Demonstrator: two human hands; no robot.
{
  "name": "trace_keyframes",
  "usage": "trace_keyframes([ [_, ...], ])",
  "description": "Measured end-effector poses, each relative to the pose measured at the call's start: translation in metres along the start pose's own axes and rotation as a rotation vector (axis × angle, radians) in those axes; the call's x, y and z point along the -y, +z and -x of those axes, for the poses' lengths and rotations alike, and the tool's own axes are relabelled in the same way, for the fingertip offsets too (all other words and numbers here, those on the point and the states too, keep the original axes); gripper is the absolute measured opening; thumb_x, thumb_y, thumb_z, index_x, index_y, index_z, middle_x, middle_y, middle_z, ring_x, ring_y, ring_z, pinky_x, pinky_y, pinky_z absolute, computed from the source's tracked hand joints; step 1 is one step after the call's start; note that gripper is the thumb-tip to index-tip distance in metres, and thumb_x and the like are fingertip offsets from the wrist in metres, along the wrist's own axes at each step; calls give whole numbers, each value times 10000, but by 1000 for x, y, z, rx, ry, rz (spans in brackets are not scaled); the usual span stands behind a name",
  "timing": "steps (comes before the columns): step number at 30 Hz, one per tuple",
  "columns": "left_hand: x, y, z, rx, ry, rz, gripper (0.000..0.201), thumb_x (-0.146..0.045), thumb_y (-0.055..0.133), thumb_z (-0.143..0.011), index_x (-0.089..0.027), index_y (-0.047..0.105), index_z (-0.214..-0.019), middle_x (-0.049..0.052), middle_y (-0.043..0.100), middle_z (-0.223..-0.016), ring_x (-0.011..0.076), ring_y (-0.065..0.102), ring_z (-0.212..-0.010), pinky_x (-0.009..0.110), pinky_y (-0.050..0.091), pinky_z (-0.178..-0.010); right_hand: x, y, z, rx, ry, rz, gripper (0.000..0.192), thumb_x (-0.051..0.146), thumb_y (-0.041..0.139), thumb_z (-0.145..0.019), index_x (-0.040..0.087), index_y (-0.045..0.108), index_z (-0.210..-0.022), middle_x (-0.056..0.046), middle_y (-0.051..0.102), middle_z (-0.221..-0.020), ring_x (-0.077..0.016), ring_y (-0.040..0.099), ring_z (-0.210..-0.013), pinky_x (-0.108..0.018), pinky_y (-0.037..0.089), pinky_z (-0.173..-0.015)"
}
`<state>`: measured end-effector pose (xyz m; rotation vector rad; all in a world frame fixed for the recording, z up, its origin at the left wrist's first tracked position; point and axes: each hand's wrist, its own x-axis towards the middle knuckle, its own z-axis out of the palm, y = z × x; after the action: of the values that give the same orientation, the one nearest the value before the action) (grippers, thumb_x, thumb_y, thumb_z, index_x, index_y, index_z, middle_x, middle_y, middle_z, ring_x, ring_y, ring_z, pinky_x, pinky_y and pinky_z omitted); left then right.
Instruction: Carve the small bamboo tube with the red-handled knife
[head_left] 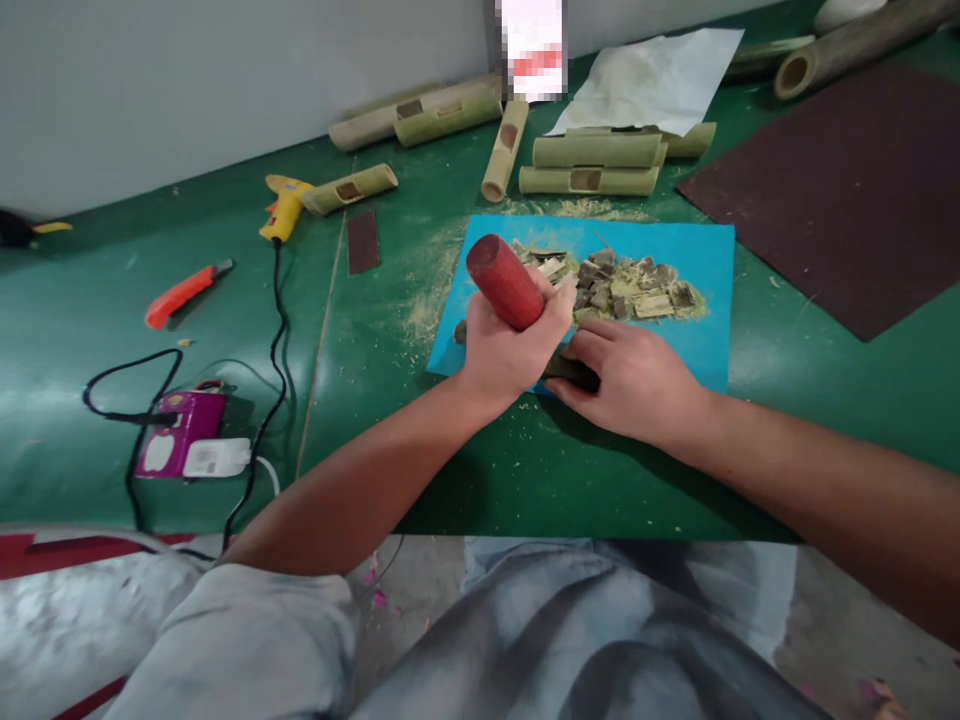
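Observation:
My left hand [506,355] is wrapped round the thick red handle [504,280] of a tool whose working end is hidden behind the fingers. A dark bamboo piece [574,373] lies in the grip of my right hand [637,380], right beside the left one. Both hands are over the near edge of a bright blue sheet [709,345]. Just beyond them, a heap of wood chips and shavings [622,285] covers the middle of that sheet.
Cut bamboo tubes [596,152] with openings lie along the back, some under white paper [652,75]. To the left are a yellow glue gun [285,210], an orange utility knife [184,295] and a purple power strip [184,430] with cords. A dark brown sheet [847,200] lies right.

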<state>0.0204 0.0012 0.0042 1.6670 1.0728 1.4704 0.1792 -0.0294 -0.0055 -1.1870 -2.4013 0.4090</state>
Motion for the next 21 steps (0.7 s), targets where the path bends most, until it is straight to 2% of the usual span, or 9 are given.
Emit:
trace_keyframes([
  [6, 0, -2, -1, 62, 76, -28, 379, -180, 698, -888, -209, 440, -612, -49, 442, -579, 96, 427, -548, 282, 434, -584, 0, 0, -1, 23, -13, -31, 158, 292, 643, -940, 153, 707, -901, -129, 727, -933, -234, 640, -839, -341, 457, -733],
  [10, 1, -2, 0, 104, 6, -12, 415, -121, 666, -844, -208, 383, -553, -54, 376, -517, 89, 347, -486, 289, 359, -515, 1, 0, -1, 47, -43, -61, 162, 283, 628, -959, 146, 701, -915, -124, 718, -935, -230, 636, -851, -336, 448, -736],
  [14, 3, -3, -1, -29, -101, 54, 392, -109, 677, -771, -204, 398, -513, -61, 368, -469, 76, 329, -437, 263, 288, -436, 1, -3, -2, 41, -44, -33, 180, 309, 646, -954, 183, 654, -826, -74, 645, -826, -209, 569, -763, -333, 384, -677],
  [17, 4, -2, -6, -100, -81, 102, 410, -221, 715, -846, -203, 464, -523, -52, 437, -486, 80, 414, -452, 253, 379, -461, 2, -5, -2, 40, -22, 4, 162, 300, 660, -939, 182, 660, -828, -66, 634, -823, -204, 562, -767, -328, 379, -679],
  [21, 3, 0, -8, -49, -56, 64, 428, -358, 769, -876, -198, 522, -564, -43, 502, -541, 83, 481, -517, 248, 460, -542, 4, -6, -2, 31, -12, 33, 155, 293, 666, -928, 174, 666, -827, -74, 646, -829, -201, 566, -759, -328, 381, -672],
])
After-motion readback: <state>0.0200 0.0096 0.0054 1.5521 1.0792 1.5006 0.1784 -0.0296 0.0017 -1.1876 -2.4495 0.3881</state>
